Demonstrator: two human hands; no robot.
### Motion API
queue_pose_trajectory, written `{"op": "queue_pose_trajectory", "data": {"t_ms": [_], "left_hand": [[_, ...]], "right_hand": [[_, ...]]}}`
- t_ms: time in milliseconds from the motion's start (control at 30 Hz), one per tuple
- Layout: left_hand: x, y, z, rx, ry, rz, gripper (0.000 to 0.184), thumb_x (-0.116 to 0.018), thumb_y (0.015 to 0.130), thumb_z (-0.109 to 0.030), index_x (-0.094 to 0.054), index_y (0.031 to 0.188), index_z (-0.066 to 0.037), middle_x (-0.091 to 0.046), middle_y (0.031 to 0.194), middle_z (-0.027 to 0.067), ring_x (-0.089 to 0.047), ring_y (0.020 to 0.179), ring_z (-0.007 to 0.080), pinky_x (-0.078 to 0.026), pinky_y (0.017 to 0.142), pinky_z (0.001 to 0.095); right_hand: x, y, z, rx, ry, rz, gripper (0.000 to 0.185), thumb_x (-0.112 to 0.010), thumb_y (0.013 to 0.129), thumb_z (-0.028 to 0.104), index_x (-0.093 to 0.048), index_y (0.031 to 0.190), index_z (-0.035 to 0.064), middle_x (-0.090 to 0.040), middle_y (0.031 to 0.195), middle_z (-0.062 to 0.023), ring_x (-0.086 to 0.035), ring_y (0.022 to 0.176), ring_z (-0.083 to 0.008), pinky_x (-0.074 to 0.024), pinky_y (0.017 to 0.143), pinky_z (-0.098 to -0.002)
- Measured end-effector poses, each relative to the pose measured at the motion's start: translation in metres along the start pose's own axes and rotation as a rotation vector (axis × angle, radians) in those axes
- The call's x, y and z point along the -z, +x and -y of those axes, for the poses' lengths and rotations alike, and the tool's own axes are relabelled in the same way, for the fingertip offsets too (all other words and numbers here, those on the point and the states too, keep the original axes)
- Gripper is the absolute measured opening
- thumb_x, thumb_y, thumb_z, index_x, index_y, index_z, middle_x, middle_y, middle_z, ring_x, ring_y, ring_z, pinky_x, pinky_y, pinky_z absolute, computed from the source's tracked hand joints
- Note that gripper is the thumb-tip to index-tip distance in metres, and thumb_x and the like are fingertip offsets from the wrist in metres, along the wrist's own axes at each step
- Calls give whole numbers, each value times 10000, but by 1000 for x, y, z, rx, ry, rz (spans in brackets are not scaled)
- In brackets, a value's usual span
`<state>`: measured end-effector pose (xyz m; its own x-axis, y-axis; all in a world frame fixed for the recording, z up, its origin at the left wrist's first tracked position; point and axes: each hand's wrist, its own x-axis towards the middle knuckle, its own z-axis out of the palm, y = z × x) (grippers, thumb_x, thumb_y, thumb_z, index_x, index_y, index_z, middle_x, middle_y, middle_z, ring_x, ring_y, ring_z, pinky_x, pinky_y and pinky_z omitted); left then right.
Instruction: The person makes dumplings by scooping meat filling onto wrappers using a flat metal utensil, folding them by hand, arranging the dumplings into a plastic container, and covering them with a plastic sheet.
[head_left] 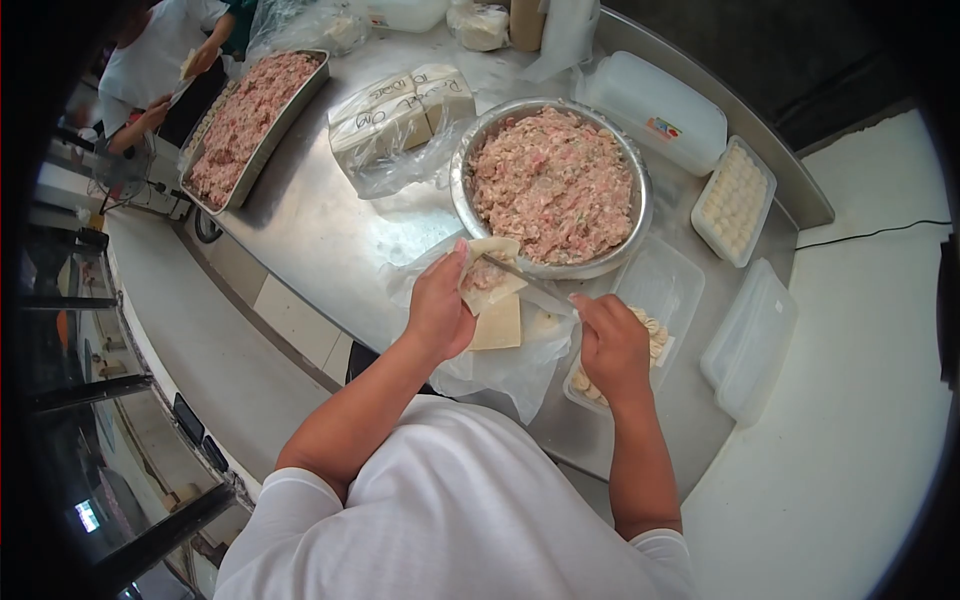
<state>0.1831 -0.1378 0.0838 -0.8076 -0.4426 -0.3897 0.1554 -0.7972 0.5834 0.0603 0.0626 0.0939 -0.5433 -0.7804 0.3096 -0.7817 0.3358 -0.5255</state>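
Observation:
My left hand (440, 302) is closed around a thin dough wrapper (493, 248) that has a dab of minced meat filling (486, 275) on it. My right hand (612, 345) grips a flat metal spatula or knife (537, 283), its far end reaching onto the wrapper. Below the held wrapper lies a stack of square wrappers (498, 325) on clear plastic sheeting (510, 375). Just beyond my hands stands a steel bowl (462, 190) heaped with minced meat (555, 185). Beside my right hand, a clear plastic container (665, 285) holds folded dumplings (650, 335), partly hidden by that hand.
On the steel table (310, 235) are a tray of minced meat (250, 125), plastic-wrapped wrapper packs (400, 115), a large translucent container (660, 110) and a box of dumplings (733, 203). A lid (750, 345) lies at the right edge. Another person (165, 60) works at the far left.

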Motion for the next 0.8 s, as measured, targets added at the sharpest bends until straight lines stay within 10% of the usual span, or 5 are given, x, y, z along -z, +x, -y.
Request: {"op": "queue_pose_trajectory", "data": {"t_ms": [400,567,800], "left_hand": [[9,11,-11,18,-118,-119,531,-327,1100,-374,-458,1386,54,-575,1364,208,-560,1283,335,-402,1146,466],[7,15,-8,57,-179,-63,487,-336,1106,-332,-471,1364,58,-585,1334,202,-583,1241,316,-433,1118,455],[12,21,-3,60,-123,-104,482,-340,1104,-328,-489,1353,57,-603,1310,179,-595,1222,302,-450,1100,449]], "right_hand": [[43,28,-36,-316,-274,214,232,-605,865,35,-721,1053,106,-652,917,-114,-669,836,-346,-532,699,-444],[27,20,-4,-44,123,84,228,-605,859,26,-719,1038,110,-644,911,-103,-668,815,-348,-535,691,-442],[0,24,-44,-230,-156,-31,170,-616,875,57,-715,1004,104,-644,910,-107,-672,815,-343,-528,691,-456]]}}
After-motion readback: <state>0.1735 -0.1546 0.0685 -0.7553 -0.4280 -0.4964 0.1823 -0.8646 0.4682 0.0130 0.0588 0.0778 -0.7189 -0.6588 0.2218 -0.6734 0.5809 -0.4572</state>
